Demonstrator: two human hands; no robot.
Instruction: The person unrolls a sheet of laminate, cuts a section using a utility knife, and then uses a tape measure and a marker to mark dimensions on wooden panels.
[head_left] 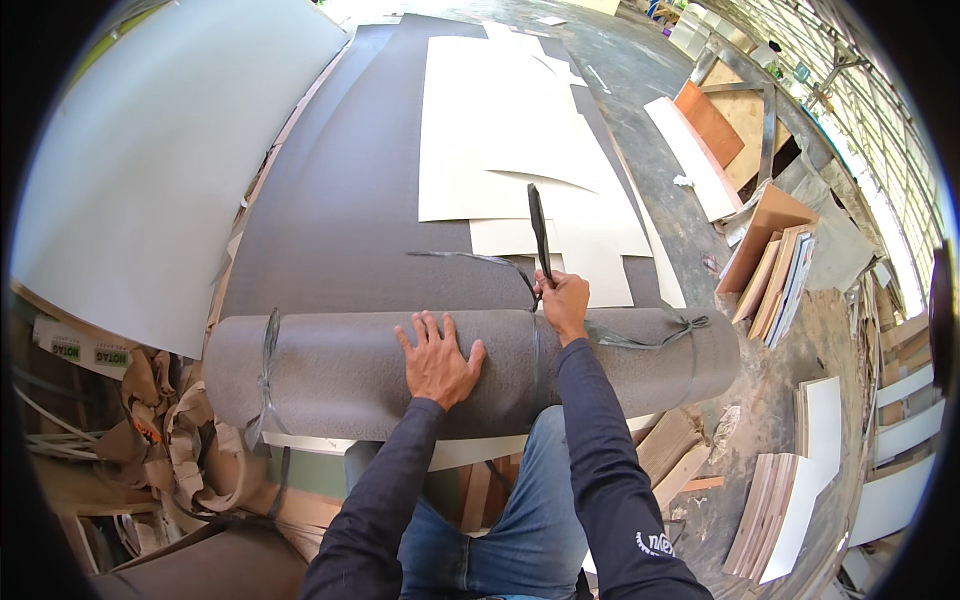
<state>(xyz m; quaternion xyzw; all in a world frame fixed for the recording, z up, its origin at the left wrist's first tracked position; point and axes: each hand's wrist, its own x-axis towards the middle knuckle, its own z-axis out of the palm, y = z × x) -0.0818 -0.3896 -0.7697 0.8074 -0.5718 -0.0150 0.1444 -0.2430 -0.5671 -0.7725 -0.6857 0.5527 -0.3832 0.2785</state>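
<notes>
- Head view: left hand [437, 362] lies flat, fingers spread, on the grey carpet roll [380, 372] across the person's lap.
- Right hand [563, 303] clenches a black knife [540, 232] at the roll's far edge, beside a plastic strap [535, 345].
- Beyond, cream sheets [510, 140] lie on unrolled carpet.

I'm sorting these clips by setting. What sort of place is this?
Probably a workshop or warehouse for sheet materials. A big grey roll tied with straps lies under the left hand, the right hand holds a dark blade, and stacked boards and cardboard scraps lie on the concrete floor.
</notes>
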